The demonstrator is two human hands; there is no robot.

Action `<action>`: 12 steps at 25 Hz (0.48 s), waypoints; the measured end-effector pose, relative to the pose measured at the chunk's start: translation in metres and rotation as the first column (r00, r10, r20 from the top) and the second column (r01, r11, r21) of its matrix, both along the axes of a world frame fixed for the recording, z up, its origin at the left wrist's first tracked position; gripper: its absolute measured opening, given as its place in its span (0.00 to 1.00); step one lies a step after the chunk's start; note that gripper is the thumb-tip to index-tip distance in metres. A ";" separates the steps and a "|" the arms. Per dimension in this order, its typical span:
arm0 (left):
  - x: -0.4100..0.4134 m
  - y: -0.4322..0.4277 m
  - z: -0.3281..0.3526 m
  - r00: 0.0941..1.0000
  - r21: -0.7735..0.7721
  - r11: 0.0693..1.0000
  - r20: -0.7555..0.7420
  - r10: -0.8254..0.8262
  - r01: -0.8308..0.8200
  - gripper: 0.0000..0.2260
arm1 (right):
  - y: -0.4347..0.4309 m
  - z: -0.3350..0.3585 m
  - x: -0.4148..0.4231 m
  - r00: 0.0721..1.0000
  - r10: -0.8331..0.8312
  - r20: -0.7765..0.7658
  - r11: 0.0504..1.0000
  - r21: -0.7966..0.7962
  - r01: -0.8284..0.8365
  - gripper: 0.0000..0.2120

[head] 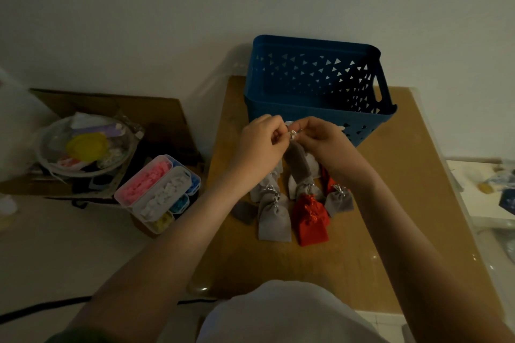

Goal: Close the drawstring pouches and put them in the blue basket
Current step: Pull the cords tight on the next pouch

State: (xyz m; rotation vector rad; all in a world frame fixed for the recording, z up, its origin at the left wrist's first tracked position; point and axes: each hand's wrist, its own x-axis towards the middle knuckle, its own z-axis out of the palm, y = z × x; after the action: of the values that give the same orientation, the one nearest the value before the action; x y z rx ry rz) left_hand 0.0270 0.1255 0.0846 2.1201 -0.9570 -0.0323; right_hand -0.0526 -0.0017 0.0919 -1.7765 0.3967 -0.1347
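We hold a grey pouch [296, 161] up: left hand [262, 139] and right hand [320, 138] both pinch the cords at its neck. It hangs straight below our fingers. Basket [267, 111] stands just behind, about equally near either hand.

Brown table [390, 245]: blue basket [278, 111] at the far end, grey pouches [274, 220] and red pouches [310, 220] in a cluster mid-surface.

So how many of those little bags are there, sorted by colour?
Red bags: 2
Grey bags: at least 5, since the pile overlaps; one is pinched between the left hand and the right hand
Total: at least 7
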 end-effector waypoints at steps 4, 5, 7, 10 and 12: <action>0.005 0.003 0.005 0.994 0.089 0.995 -0.100 -0.032 0.041 0.04 | -0.003 -0.003 0.001 1.000 0.017 -0.016 0.998 -0.060 -0.018 0.03; 0.007 0.003 0.006 0.989 0.113 0.992 -0.142 -0.037 0.053 0.03 | -0.002 -0.004 0.001 1.000 0.007 -0.020 0.994 -0.106 -0.009 0.03; 0.011 0.004 0.008 0.983 0.160 0.985 -0.179 -0.038 0.067 0.03 | 0.000 -0.007 0.001 1.000 -0.009 -0.017 0.973 -0.232 0.005 0.03; 0.013 0.002 0.008 0.983 0.199 0.975 -0.175 -0.060 0.095 0.05 | 0.001 -0.011 0.001 1.000 0.000 0.018 0.903 -0.430 0.008 0.03; 0.014 0.000 0.006 0.982 0.203 0.974 -0.181 -0.059 0.096 0.05 | 0.001 -0.012 0.002 1.000 -0.005 0.027 0.883 -0.470 0.017 0.02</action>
State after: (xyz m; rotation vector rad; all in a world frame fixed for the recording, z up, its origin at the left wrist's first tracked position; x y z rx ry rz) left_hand 0.0409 0.1253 0.0908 2.2278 -0.9667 -0.3684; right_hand -0.0503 -0.0007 0.0795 -2.2507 0.3760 -0.2807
